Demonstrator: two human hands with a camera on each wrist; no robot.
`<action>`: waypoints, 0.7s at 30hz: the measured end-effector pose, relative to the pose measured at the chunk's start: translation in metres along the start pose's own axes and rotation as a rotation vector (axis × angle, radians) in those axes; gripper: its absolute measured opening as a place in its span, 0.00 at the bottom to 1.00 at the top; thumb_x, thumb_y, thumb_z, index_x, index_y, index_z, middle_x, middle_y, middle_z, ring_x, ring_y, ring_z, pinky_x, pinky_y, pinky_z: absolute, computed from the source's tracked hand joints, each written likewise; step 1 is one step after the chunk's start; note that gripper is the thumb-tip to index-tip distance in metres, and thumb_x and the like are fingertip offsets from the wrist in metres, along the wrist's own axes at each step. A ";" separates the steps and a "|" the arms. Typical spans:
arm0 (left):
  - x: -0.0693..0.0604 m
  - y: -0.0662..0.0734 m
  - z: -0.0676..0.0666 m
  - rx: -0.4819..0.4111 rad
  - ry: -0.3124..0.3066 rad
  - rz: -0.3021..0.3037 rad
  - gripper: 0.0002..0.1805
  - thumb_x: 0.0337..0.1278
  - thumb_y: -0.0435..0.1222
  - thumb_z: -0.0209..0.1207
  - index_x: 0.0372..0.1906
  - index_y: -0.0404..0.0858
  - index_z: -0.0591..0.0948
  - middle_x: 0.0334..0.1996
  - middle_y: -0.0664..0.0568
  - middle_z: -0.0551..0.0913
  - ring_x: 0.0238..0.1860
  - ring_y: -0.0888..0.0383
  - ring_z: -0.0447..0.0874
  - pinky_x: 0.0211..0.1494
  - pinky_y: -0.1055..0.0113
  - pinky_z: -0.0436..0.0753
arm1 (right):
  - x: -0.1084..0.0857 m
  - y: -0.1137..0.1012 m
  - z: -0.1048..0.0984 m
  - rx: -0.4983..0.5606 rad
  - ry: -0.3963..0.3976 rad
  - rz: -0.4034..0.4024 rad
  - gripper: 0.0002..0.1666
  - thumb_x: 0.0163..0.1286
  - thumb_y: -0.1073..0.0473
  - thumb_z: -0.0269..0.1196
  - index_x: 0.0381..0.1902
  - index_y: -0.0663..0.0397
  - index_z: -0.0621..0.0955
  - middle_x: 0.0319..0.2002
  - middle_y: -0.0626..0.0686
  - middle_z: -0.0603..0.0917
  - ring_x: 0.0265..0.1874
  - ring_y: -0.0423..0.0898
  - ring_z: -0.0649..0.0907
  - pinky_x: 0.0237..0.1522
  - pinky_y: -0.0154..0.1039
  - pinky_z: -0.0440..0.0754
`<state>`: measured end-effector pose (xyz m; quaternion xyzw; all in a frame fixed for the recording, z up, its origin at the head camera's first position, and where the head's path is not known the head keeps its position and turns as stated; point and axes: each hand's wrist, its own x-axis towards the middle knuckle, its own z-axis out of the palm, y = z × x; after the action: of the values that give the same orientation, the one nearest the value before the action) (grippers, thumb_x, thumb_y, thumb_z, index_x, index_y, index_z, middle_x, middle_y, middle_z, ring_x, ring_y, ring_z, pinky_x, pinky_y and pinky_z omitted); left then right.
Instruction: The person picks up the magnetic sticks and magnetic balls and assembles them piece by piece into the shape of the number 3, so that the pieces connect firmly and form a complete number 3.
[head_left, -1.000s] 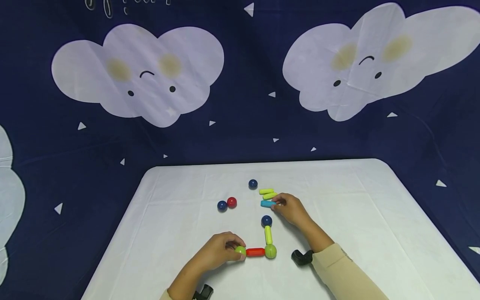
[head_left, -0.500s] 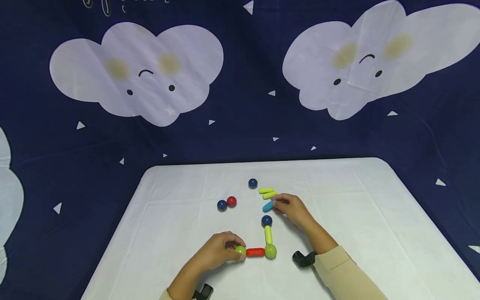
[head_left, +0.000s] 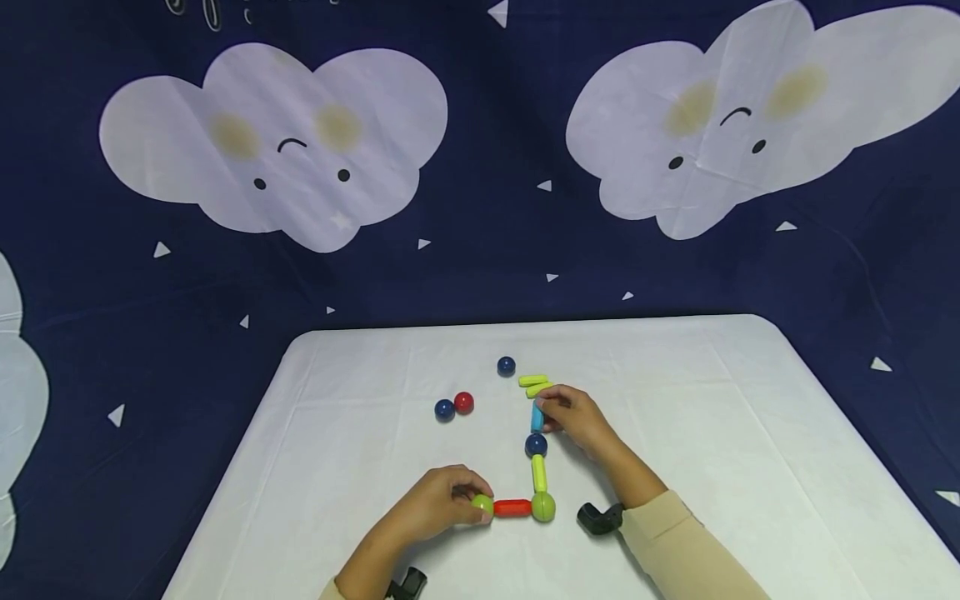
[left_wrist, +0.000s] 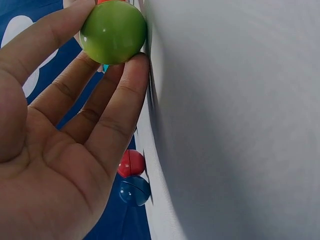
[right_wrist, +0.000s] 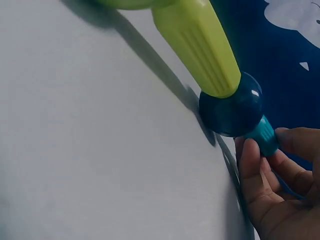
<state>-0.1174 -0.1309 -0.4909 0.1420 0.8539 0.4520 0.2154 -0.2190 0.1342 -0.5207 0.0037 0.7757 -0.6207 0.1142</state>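
My left hand [head_left: 438, 504] pinches a green ball [left_wrist: 114, 32] at the left end of a red stick [head_left: 512, 507]. That stick's right end meets a second green ball [head_left: 543, 507], from which a yellow-green stick [right_wrist: 201, 47] runs up to a dark blue ball [right_wrist: 232, 107]. Between thumb and fingers, my right hand [head_left: 581, 421] holds a light blue stick [head_left: 537, 417], its near end touching the dark blue ball in the right wrist view. The stick stands in line beyond the ball, partly covered by my fingers.
Two loose yellow-green sticks [head_left: 533, 381] lie just beyond my right hand. A dark blue ball [head_left: 506, 366] sits to their left. Farther left, a red ball [head_left: 464, 403] is beside another dark blue ball [head_left: 445, 410]. All are on the white table [head_left: 360, 375].
The light blue stick has swung from lying sideways to pointing at the dark blue ball, and now touches it. My right hand turned with it; my left hand has kept its hold.
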 end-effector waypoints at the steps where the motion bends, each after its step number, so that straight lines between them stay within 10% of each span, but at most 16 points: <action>1: 0.000 0.000 0.000 -0.003 0.000 0.001 0.11 0.49 0.38 0.75 0.39 0.46 0.88 0.34 0.58 0.83 0.36 0.62 0.79 0.39 0.72 0.79 | 0.000 0.001 0.001 -0.005 -0.003 0.002 0.14 0.74 0.61 0.59 0.53 0.64 0.81 0.37 0.56 0.84 0.28 0.41 0.84 0.35 0.35 0.86; 21: -0.001 0.000 0.000 -0.004 -0.027 -0.001 0.11 0.48 0.38 0.75 0.39 0.46 0.88 0.33 0.58 0.82 0.36 0.62 0.78 0.38 0.72 0.78 | -0.023 -0.005 0.010 -0.213 0.015 0.020 0.21 0.69 0.59 0.67 0.59 0.58 0.79 0.35 0.52 0.88 0.28 0.43 0.83 0.33 0.38 0.84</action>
<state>-0.1165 -0.1316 -0.4902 0.1473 0.8501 0.4517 0.2273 -0.1960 0.1266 -0.5141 0.0039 0.8381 -0.5334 0.1141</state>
